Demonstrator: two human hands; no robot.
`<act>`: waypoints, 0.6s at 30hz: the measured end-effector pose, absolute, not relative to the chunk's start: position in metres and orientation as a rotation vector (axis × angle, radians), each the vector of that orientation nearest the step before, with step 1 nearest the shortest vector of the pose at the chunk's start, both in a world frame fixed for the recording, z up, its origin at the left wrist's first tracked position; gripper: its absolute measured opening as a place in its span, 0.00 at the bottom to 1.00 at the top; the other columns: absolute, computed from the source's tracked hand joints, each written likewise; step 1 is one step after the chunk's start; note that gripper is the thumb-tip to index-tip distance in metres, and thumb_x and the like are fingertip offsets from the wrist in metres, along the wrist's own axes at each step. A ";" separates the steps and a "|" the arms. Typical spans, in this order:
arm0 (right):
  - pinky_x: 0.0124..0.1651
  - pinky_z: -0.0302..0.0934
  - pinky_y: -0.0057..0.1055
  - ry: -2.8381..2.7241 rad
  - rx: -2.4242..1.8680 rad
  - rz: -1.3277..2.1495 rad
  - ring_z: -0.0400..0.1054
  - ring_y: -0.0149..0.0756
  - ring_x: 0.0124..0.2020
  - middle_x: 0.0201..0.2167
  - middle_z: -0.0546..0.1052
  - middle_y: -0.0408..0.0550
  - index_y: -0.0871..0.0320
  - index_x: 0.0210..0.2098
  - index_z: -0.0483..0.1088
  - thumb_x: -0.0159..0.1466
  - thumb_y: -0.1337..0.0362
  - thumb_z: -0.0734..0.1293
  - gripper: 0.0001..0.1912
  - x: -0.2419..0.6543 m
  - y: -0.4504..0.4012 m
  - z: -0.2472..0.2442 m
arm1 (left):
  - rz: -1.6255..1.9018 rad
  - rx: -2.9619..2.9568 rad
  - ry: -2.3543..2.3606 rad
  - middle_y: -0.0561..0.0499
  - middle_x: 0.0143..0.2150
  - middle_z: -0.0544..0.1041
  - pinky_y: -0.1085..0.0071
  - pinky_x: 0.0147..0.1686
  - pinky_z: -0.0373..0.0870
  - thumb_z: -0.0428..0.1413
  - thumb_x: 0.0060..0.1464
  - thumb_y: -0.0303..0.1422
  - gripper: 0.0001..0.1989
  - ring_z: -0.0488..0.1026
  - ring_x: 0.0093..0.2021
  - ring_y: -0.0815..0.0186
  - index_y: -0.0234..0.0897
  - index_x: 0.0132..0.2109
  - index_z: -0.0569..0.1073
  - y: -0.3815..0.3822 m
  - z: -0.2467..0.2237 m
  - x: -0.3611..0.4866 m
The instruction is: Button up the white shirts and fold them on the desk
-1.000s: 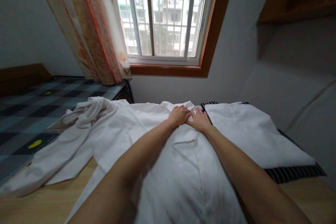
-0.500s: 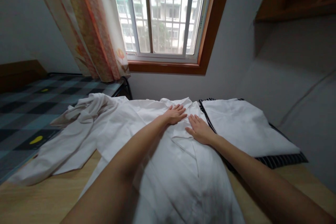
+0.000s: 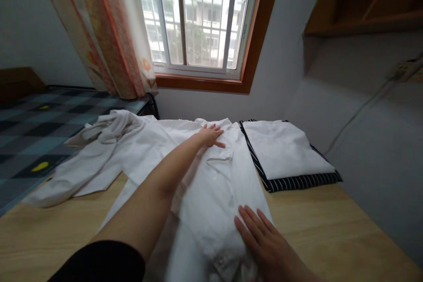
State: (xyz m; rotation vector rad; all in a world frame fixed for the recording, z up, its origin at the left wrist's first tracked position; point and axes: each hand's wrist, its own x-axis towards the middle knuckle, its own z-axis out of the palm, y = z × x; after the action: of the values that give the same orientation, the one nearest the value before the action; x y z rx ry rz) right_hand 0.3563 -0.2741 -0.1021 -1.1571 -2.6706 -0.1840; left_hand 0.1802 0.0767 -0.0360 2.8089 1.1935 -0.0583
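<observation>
A white shirt (image 3: 218,189) lies spread on the wooden table, its right part folded in and one sleeve stretched out to the left. Near the collar, my left hand (image 3: 210,135) rests flat on the cloth with fingers apart. My right hand (image 3: 261,231) lies with its fingers straight on the near right part of the shirt, close to its edge. Neither hand grips anything. The lower end of the shirt near me is rumpled and partly cut off by the frame.
To the right lies a folded white cloth (image 3: 287,152) on a black striped cloth (image 3: 297,182). A bed with a checked cover (image 3: 29,128) stands at the left. Ahead are a curtain (image 3: 109,31) and a window (image 3: 198,17); a wooden shelf (image 3: 363,22) hangs at upper right.
My right hand has slid down the shirt toward me, from beside my left hand to the near end. My left hand stays near the collar. The view has shifted slightly right.
</observation>
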 end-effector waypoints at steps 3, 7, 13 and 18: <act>0.59 0.62 0.47 -2.622 -1.062 -0.403 0.56 0.49 0.64 0.62 0.63 0.59 0.61 0.70 0.40 0.66 0.64 0.59 0.37 0.354 -0.301 -0.119 | -0.004 2.927 1.303 0.40 0.69 0.55 0.43 0.64 0.37 0.60 0.46 0.55 0.41 0.44 0.69 0.44 0.44 0.63 0.63 0.054 -0.019 0.188; 0.57 0.63 0.47 -2.644 -1.025 -0.448 0.58 0.49 0.63 0.62 0.63 0.59 0.64 0.69 0.43 0.65 0.68 0.57 0.34 0.350 -0.313 -0.114 | 0.043 3.093 1.151 0.41 0.68 0.58 0.47 0.65 0.37 0.58 0.54 0.46 0.30 0.47 0.69 0.49 0.42 0.61 0.66 0.008 -0.013 0.202; 0.55 0.64 0.49 -2.665 -0.963 -0.510 0.60 0.53 0.62 0.62 0.63 0.59 0.62 0.68 0.48 0.66 0.63 0.58 0.33 0.351 -0.320 -0.105 | 0.000 2.859 0.980 0.47 0.72 0.49 0.46 0.65 0.39 0.38 0.61 0.56 0.34 0.44 0.70 0.50 0.47 0.69 0.53 -0.045 -0.050 0.192; 0.53 0.68 0.39 -2.612 -0.806 -0.563 0.61 0.42 0.62 0.60 0.68 0.40 0.43 0.66 0.53 0.67 0.57 0.61 0.28 0.344 -0.344 -0.138 | -0.014 2.798 1.050 0.50 0.72 0.45 0.43 0.64 0.33 0.37 0.58 0.60 0.37 0.38 0.71 0.48 0.51 0.69 0.50 -0.046 -0.056 0.185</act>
State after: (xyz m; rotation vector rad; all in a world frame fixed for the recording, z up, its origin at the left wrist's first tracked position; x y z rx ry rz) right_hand 0.3444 -0.3439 -0.1382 -0.8057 -2.6117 -0.5625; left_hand 0.1849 -0.0460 -0.0558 2.7975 1.0498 -0.0141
